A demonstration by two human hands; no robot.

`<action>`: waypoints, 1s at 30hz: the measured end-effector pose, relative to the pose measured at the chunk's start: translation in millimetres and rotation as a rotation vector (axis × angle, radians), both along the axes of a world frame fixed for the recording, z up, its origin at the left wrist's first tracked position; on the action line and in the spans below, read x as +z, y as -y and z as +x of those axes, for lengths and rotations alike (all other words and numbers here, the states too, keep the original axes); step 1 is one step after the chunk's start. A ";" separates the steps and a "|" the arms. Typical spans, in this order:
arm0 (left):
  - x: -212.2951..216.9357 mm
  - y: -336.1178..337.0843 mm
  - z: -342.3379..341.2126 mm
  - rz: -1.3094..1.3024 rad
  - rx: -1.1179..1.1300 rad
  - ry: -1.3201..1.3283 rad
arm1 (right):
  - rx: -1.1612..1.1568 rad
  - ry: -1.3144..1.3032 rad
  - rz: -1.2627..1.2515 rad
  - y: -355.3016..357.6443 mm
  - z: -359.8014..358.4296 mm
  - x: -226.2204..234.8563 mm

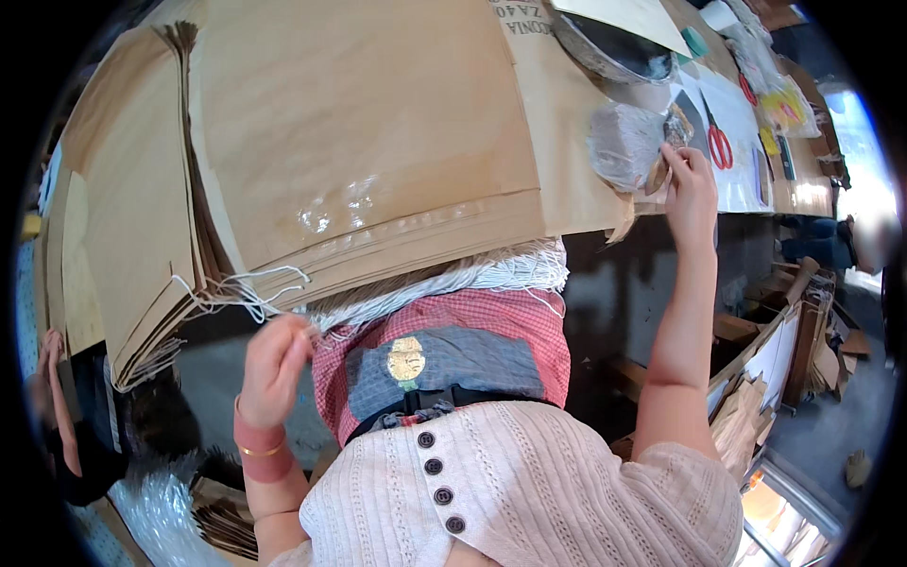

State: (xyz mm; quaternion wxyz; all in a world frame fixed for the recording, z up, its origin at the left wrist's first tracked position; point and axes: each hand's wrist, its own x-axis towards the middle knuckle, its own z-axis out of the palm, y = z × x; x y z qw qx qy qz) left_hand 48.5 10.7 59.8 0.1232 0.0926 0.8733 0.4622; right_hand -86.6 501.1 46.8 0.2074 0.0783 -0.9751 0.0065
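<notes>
My left hand is closed in a pinch beside the white cords, just below the near edge of the paper; what its fingers hold, if anything, is hidden. A bundle of white cords lies across my lap. More white cord loops hang from the stacked brown paper bags at left. Before me lies a large brown paper sheet pile, with a wet, glossy patch near its front edge. At the right, my right hand grips a small brush-like tool with a crusted end, next to a clear plastic-wrapped block.
Red-handled scissors lie on white sheets right of my hand. A round dark basin stands behind, partly under a board. Plastic bags lie farther right. Cardboard scraps stand low at right. Another person's arm shows at far left.
</notes>
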 end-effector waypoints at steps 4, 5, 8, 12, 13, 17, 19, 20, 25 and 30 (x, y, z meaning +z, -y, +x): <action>56.0 -18.0 13.5 0.344 -0.381 0.057 | 0.502 0.302 -0.622 128.8 60.8 4.2; 64.2 -24.8 12.4 0.337 -0.289 -0.054 | 0.742 0.380 -1.025 159.2 77.4 -13.4; 82.7 -21.5 19.8 0.339 0.083 -0.355 | 0.998 0.718 -0.942 196.1 97.5 -33.3; 103.5 30.9 22.7 -0.144 0.138 -0.493 | 0.787 0.674 -1.058 156.5 78.7 8.5; 100.6 33.0 18.3 -0.201 0.183 -0.411 | 0.631 0.799 -1.072 139.2 73.4 22.4; 51.5 35.0 -34.0 -0.198 0.296 -0.290 | 0.433 0.554 -0.940 119.7 31.0 48.1; 17.5 43.2 -64.5 -0.115 0.257 -0.255 | 0.296 0.599 -0.976 118.9 3.6 41.3; 5.8 48.2 -74.9 -0.106 0.228 -0.208 | 0.254 0.660 -1.011 115.6 -8.7 28.9; -65.3 57.4 -83.2 -0.069 0.420 -0.198 | 0.029 0.814 -1.052 129.0 -23.0 -30.9; -66.6 42.9 -81.6 -0.221 0.605 -0.267 | 0.240 0.237 -0.661 133.2 -18.4 -66.8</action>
